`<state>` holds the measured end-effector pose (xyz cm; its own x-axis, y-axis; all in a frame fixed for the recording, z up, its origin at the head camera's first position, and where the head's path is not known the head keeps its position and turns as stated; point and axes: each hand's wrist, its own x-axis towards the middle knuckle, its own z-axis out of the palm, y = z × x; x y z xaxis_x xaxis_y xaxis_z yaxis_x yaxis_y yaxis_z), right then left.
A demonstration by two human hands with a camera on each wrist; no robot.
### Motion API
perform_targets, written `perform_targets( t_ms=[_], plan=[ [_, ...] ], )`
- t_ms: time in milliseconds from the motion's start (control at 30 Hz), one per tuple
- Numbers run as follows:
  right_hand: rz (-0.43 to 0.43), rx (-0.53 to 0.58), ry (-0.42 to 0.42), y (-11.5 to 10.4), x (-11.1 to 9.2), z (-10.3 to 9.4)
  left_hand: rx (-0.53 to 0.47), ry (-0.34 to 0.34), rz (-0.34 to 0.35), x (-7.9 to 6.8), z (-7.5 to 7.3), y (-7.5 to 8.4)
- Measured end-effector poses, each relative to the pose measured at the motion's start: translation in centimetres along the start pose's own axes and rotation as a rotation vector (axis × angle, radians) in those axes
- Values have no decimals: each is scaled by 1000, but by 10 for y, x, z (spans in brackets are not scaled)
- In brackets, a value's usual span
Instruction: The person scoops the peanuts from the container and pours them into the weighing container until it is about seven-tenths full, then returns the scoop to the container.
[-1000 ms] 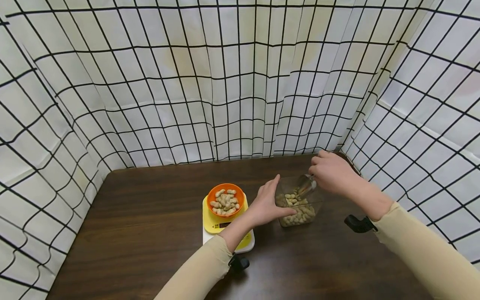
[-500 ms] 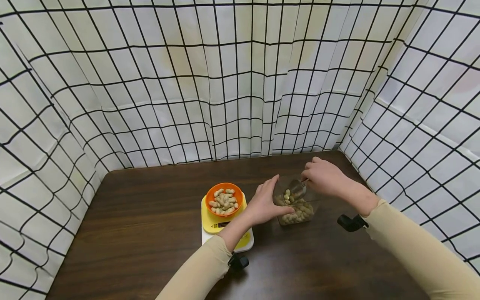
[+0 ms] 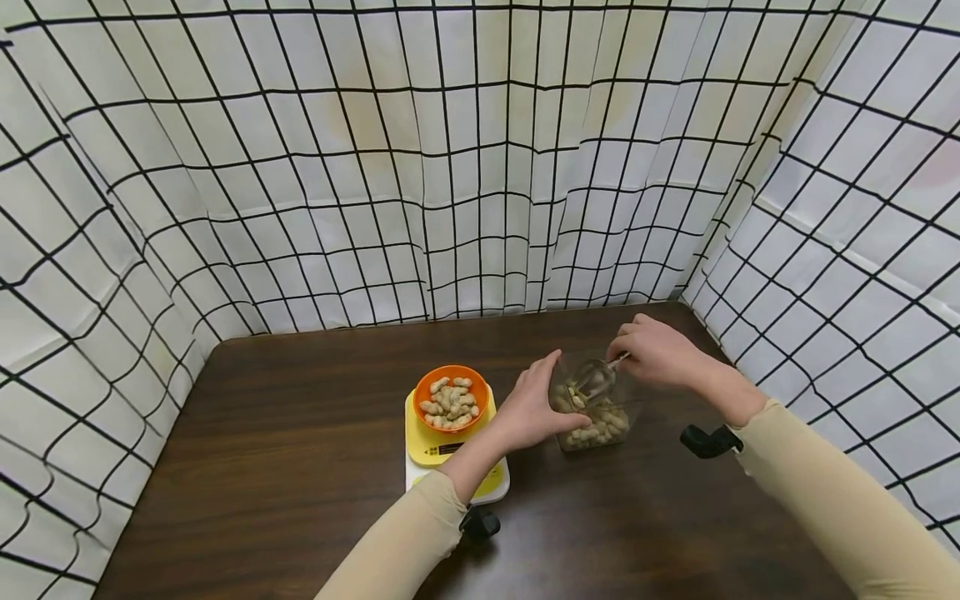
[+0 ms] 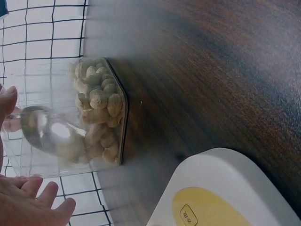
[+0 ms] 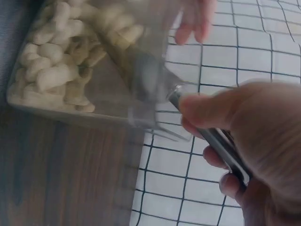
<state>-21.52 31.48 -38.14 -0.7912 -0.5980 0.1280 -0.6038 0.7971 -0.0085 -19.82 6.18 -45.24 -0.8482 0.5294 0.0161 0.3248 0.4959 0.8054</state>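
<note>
A clear plastic container of unshelled peanuts stands on the table, right of the scale. My left hand holds its upper part, thumb at the near side and fingers spread along the far side. With my right hand I grip the handle of a metal scoop. The scoop's bowl is tilted down inside the container, with some peanuts at its mouth. In the right wrist view, my thumb and fingers wrap the shiny handle, and the container's rim overlaps the scoop.
An orange bowl with peanuts sits on a yellow and white kitchen scale, left of the container. My left forearm crosses over part of the scale. White grid-patterned curtains border the dark wooden table at the back and sides.
My right hand has moved down and slightly left, then a little back right. The scoop now sits lower and further left in the container. My left hand stays in place.
</note>
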Motion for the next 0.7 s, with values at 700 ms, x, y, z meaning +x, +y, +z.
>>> perform_targets(
  t_ms=[700],
  plan=[
    [-158, -33, 46, -1, 2, 6, -14, 2, -4, 4, 6, 1]
  ],
)
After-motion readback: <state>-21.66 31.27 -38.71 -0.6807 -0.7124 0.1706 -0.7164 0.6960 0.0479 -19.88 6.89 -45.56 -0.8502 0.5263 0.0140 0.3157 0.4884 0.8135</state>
